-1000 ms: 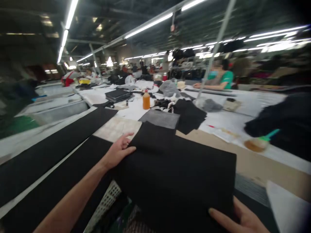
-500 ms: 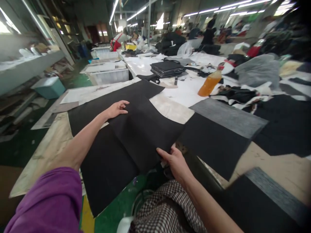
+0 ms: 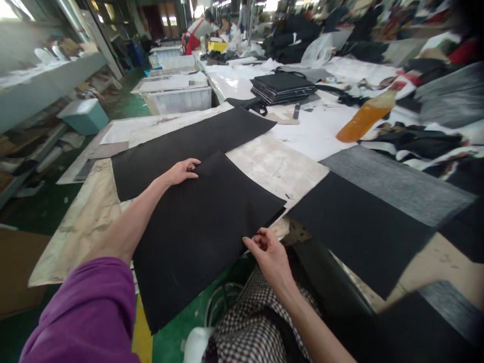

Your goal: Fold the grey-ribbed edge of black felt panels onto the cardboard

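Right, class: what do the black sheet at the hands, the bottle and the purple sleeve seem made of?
Sheet: perhaps fabric or faux leather; matte, no weave visible.
Bottle: probably clear, smooth plastic; orange contents show through.
Sleeve: matte cloth, judging by soft folds.

The black sheet (image 3: pixel 204 222) lies nearly flat — overhanging the table (image 3: pixel 276 164).

My left hand (image 3: pixel 184 171) touches a black sheet (image 3: pixel 212 217) overhanging the near edge of the desk (image 3: pixel 272 164); my right hand (image 3: pixel 271 254) touches its right side. Toward the desk's left edge lies a black stack (image 3: pixel 283 88).
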{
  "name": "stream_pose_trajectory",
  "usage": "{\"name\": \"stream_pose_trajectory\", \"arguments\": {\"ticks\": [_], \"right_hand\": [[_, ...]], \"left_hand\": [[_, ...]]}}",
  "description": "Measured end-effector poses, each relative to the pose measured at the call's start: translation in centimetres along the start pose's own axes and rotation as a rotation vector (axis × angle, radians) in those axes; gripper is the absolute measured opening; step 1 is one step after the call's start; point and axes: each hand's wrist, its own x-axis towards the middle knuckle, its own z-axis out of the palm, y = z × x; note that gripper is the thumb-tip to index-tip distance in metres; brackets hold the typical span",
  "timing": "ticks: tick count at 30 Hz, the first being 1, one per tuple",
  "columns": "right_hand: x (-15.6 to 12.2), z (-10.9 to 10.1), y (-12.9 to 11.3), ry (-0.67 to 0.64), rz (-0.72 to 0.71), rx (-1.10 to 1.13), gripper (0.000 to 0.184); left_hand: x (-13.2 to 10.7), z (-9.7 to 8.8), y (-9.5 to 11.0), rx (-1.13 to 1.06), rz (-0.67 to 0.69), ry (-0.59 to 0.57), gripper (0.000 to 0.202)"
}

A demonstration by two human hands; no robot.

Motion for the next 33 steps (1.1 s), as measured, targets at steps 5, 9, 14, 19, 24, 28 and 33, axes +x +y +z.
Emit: {"name": "stream_pose_trajectory", "arguments": {"ticks": [5, 9, 14, 19, 24, 28, 33], "right_hand": [[-0.6, 0.6, 1.1, 0.019, -0.012, -0.076, 0.035], [-1.1, 0.8, 1.3, 0.028, -0.013, -0.112, 0.034], [-1.4, 0.8, 1.0, 0.032, -0.023, -0.137, 0.033], [-1.5, 0.8, 1.1, 0.063, -0.029, -0.139, 0.031], [-1.5, 0.5, 0.8, 0.089, -0.033, -0.188, 0.032], [-1.5, 0.4, 0.7, 0.093, -0.045, -0.218, 0.033], [-1.6, 0.5, 1.2, 0.092, -0.079, -0.254, 0.03]], "left_hand": [[0.4, 0.3, -0.9, 0.05, 0.014, -0.006, 0.062], [0.5, 0.5, -1.2, 0.068, 0.022, -0.007, 0.059], [0.3, 0.8, -1.3, 0.122, 0.051, 0.01, 0.055], [0.5, 1.1, -1.3, 0.121, 0.056, 0.036, 0.053], [0.9, 1.4, -1.2, 0.129, 0.059, 0.054, 0.051], [1.0, 1.7, -1.3, 0.143, 0.059, 0.061, 0.05], [1.0, 1.9, -1.7, 0.149, 0.059, 0.068, 0.049]]}}
